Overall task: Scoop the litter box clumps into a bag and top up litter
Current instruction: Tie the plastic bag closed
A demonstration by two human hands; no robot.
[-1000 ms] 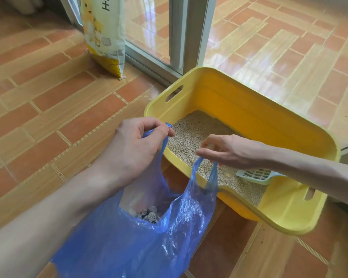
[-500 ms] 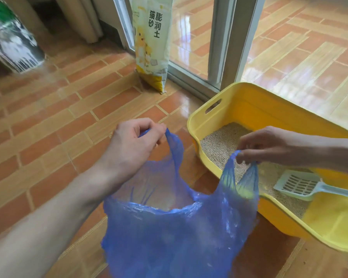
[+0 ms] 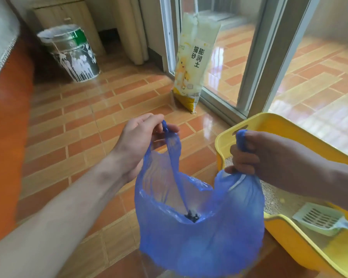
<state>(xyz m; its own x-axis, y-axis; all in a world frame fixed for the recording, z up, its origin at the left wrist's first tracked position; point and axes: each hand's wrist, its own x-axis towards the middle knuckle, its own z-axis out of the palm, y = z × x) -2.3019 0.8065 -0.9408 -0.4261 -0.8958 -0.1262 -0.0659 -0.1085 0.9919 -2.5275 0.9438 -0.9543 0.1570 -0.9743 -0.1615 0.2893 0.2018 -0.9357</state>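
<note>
A blue plastic bag [image 3: 199, 233] hangs in front of me with dark clumps [image 3: 192, 217] at its bottom. My left hand [image 3: 141, 141] pinches the bag's left handle, and my right hand [image 3: 269, 155] grips the right handle in a fist, holding the mouth apart. To the right sits the yellow litter box [image 3: 285, 129] with pale litter inside. A pale green slotted scoop [image 3: 321, 218] lies in the box at its near corner. A yellow and white litter sack [image 3: 193, 63] leans upright against the glass door frame.
A paint-splashed metal bucket [image 3: 70, 55] lined with plastic stands at the back left beside a wooden cabinet [image 3: 66, 15]. The sliding glass door frame [image 3: 257, 57] runs behind the litter box. Orange tiled floor [image 3: 84, 121] spreads between the bucket and the bag.
Both hands have lifted the bag by its handles, up and away from the litter box. My view has tilted upward, bringing the bucket and the whole litter sack into sight.
</note>
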